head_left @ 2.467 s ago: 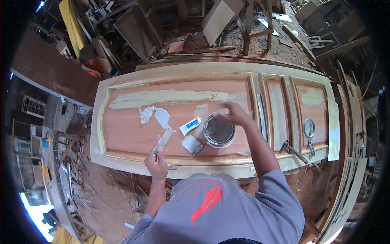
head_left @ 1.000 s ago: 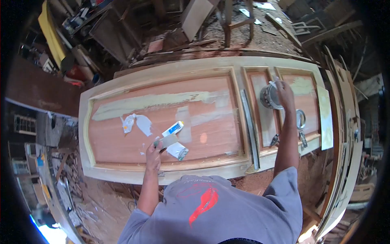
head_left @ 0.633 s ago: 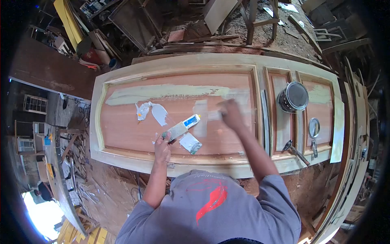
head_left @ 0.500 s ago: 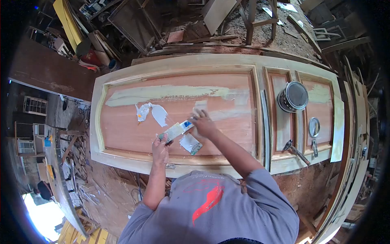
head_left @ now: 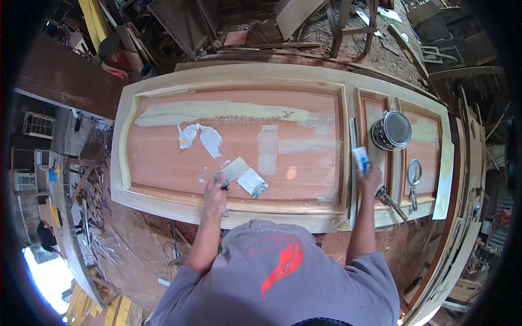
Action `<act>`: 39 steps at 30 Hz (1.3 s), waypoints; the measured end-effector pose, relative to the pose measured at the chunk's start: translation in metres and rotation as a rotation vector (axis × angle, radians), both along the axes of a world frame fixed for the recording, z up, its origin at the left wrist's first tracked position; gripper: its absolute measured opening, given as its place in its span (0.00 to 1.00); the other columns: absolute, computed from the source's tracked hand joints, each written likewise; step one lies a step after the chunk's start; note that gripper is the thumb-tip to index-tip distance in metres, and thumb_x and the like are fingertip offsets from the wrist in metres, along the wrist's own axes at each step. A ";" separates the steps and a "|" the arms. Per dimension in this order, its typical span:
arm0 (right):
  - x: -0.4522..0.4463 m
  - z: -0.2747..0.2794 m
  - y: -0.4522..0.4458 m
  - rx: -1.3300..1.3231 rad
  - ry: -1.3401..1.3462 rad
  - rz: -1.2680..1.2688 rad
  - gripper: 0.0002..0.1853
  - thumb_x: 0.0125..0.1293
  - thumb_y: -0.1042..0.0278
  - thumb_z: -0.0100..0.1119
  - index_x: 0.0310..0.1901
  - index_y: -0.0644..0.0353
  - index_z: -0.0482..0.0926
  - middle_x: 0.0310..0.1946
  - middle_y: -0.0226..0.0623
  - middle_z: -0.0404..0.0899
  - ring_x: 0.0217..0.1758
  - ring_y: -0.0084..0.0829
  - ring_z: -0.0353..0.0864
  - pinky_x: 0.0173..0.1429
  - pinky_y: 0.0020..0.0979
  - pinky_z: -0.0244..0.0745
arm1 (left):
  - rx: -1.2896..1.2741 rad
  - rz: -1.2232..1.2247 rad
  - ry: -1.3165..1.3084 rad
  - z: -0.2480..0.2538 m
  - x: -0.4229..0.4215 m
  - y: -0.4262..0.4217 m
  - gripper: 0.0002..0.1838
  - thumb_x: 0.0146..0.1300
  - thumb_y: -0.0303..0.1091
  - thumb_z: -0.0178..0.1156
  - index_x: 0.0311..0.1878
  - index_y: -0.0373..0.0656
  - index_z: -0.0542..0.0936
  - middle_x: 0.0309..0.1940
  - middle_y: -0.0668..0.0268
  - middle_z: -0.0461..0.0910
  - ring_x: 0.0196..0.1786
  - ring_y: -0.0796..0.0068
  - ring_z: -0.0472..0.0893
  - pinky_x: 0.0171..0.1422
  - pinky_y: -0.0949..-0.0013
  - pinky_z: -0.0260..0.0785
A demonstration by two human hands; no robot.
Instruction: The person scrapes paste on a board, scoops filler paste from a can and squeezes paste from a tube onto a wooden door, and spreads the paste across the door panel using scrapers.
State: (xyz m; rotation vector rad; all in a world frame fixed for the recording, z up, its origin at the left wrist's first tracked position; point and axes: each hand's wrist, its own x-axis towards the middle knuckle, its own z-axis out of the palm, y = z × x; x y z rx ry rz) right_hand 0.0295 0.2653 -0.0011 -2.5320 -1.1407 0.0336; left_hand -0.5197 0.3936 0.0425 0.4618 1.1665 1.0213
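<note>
My left hand point(head_left: 216, 196) grips a putty knife point(head_left: 235, 170) over the large panel of a wooden door point(head_left: 234, 213). Beside its blade a square white-coated scraper point(head_left: 253, 183) lies on the panel. My right hand point(head_left: 371, 181) is closed on a white and blue tube point(head_left: 360, 158), held above the strip between the large and middle panels. A round can point(head_left: 391, 130) stands on the middle panel, beyond that hand. White putty point(head_left: 211, 142) is spread on the large panel, next to a crumpled white piece point(head_left: 188, 136).
A hammer point(head_left: 391, 203) lies close to my right hand. Farther right are a ring-shaped lid point(head_left: 414, 172), a small scraper point(head_left: 413, 199) and a pale board point(head_left: 444, 181). A long metal strip point(head_left: 353, 186) lies across the door. Scrap wood point(head_left: 299, 44) is piled behind it.
My right hand has moved the can from the large panel to the right, come back, picked up the tube and carried it right. My left hand still holds the putty knife.
</note>
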 end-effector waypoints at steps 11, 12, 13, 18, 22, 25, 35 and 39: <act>-0.138 0.023 0.045 0.164 0.786 0.260 0.18 0.69 0.59 0.73 0.55 0.59 0.87 0.51 0.35 0.90 0.51 0.27 0.86 0.56 0.33 0.81 | -0.042 -0.254 -0.148 0.017 0.088 -0.012 0.10 0.74 0.33 0.69 0.53 0.45 0.81 0.44 0.70 0.86 0.43 0.81 0.84 0.48 0.72 0.78; -0.174 0.044 0.056 0.057 0.962 0.426 0.17 0.70 0.61 0.72 0.56 0.59 0.87 0.49 0.35 0.90 0.51 0.28 0.87 0.58 0.33 0.80 | -0.053 -0.293 -0.139 0.010 0.091 -0.015 0.10 0.73 0.33 0.69 0.53 0.44 0.81 0.44 0.70 0.86 0.42 0.82 0.84 0.48 0.73 0.78; -0.210 0.045 0.057 0.118 1.182 0.549 0.17 0.71 0.62 0.72 0.57 0.59 0.87 0.48 0.33 0.90 0.51 0.26 0.86 0.58 0.34 0.80 | -0.024 -0.316 -0.111 -0.002 0.093 -0.022 0.10 0.73 0.31 0.69 0.52 0.43 0.80 0.43 0.69 0.85 0.41 0.81 0.84 0.48 0.73 0.79; -0.284 0.023 0.036 0.202 1.572 0.311 0.15 0.74 0.60 0.68 0.49 0.66 0.88 0.43 0.34 0.89 0.47 0.22 0.83 0.55 0.31 0.79 | 0.018 -0.442 0.038 -0.027 0.090 -0.049 0.09 0.74 0.30 0.68 0.51 0.39 0.80 0.43 0.64 0.86 0.43 0.76 0.86 0.54 0.71 0.81; -0.226 0.001 0.034 0.360 1.517 0.134 0.14 0.75 0.63 0.65 0.52 0.65 0.84 0.45 0.36 0.88 0.47 0.25 0.85 0.53 0.34 0.79 | 0.105 -0.700 0.561 -0.011 0.070 -0.051 0.19 0.67 0.40 0.74 0.54 0.39 0.80 0.44 0.61 0.86 0.46 0.66 0.87 0.54 0.63 0.80; -0.149 0.018 0.035 0.128 0.572 0.267 0.10 0.69 0.68 0.65 0.50 0.57 0.84 0.41 0.44 0.84 0.44 0.43 0.85 0.50 0.43 0.80 | 0.381 -0.779 1.175 -0.035 0.050 -0.055 0.28 0.60 0.48 0.77 0.56 0.40 0.80 0.49 0.58 0.83 0.51 0.56 0.85 0.58 0.53 0.78; -0.098 0.011 0.051 -0.024 -0.032 0.682 0.15 0.60 0.84 0.56 0.44 0.62 0.90 0.44 0.48 0.81 0.55 0.51 0.78 0.59 0.47 0.78 | 0.582 -0.926 1.568 -0.039 0.057 -0.057 0.33 0.55 0.48 0.79 0.57 0.42 0.75 0.57 0.58 0.73 0.58 0.54 0.79 0.60 0.51 0.73; -0.110 0.019 0.011 -0.354 0.103 0.828 0.16 0.61 0.83 0.54 0.44 0.61 0.90 0.41 0.48 0.84 0.52 0.51 0.82 0.59 0.46 0.80 | 0.596 -0.883 1.546 -0.037 0.050 -0.060 0.32 0.55 0.46 0.79 0.58 0.43 0.76 0.56 0.57 0.73 0.57 0.54 0.80 0.61 0.51 0.73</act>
